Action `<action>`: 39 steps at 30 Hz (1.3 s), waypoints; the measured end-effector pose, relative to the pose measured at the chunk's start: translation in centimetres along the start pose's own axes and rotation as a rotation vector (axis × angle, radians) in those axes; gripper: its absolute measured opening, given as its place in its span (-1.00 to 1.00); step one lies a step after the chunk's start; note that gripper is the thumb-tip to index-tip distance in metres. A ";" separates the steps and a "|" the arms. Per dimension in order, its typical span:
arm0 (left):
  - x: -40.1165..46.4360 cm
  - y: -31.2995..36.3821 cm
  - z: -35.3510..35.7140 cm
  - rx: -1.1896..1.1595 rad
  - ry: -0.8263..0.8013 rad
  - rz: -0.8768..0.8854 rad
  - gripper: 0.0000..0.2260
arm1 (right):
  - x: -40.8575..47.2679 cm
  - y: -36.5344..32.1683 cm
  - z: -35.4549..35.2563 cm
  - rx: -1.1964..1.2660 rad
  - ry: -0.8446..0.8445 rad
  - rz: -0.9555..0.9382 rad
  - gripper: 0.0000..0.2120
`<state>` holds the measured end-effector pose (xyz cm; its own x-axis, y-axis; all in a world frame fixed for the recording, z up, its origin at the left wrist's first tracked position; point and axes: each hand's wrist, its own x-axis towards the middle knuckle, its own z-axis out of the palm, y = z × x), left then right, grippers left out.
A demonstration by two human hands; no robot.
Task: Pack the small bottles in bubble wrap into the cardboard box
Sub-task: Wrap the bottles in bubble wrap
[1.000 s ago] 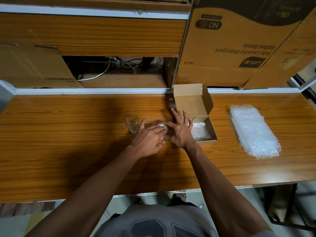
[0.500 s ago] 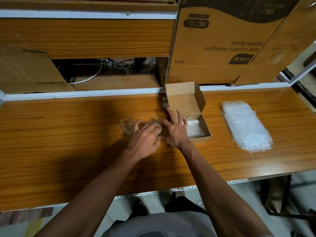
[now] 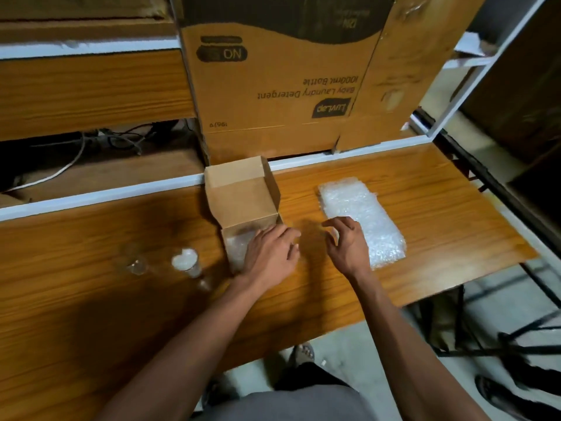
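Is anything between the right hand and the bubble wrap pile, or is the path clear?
Nothing visible stands in the way. The right hand hovers at the near left edge of the bubble wrap pile, fingers curled loosely and holding nothing. The small cardboard box sits off to its left, under the left hand.

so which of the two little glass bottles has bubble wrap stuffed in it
The glass bottle nearer the small cardboard box, at: white wrap fills its mouth. The other glass bottle, further left, looks clear and empty.
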<state>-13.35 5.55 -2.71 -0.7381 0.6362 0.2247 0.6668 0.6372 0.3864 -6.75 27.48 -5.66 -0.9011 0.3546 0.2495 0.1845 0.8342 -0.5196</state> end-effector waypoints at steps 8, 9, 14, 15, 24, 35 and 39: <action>10.2 6.0 7.8 -0.225 -0.212 -0.139 -0.72 | 2.7 9.8 -2.1 -0.116 -0.044 0.019 -0.67; 11.4 6.1 8.6 -0.222 -0.237 -0.161 -0.69 | 3.1 10.5 -2.0 -0.131 -0.038 0.006 -0.65; 15.9 6.8 11.2 -0.205 -0.315 -0.305 -0.46 | 4.5 13.2 -0.5 -0.233 -0.110 -0.015 -0.53; 16.6 7.0 11.6 -0.220 -0.329 -0.341 -0.44 | 4.5 13.7 -0.1 -0.239 -0.144 -0.003 -0.51; 19.7 7.1 15.0 -0.460 -0.133 -0.797 -0.56 | 4.0 14.7 1.3 -0.263 -0.155 0.043 -0.48; 19.5 8.0 16.2 -0.561 -0.049 -0.930 -0.53 | 7.7 15.5 -0.4 -0.133 -0.004 0.407 -0.39; 19.4 8.4 15.8 -0.656 -0.028 -0.927 -0.52 | 8.9 16.0 -1.7 -0.121 -0.031 0.446 -0.37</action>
<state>-20.41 30.08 -9.20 -0.9112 0.0524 -0.4086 -0.3239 0.5220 0.7891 -11.17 44.74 -10.38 -0.7341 0.6791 -0.0026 0.6000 0.6468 -0.4708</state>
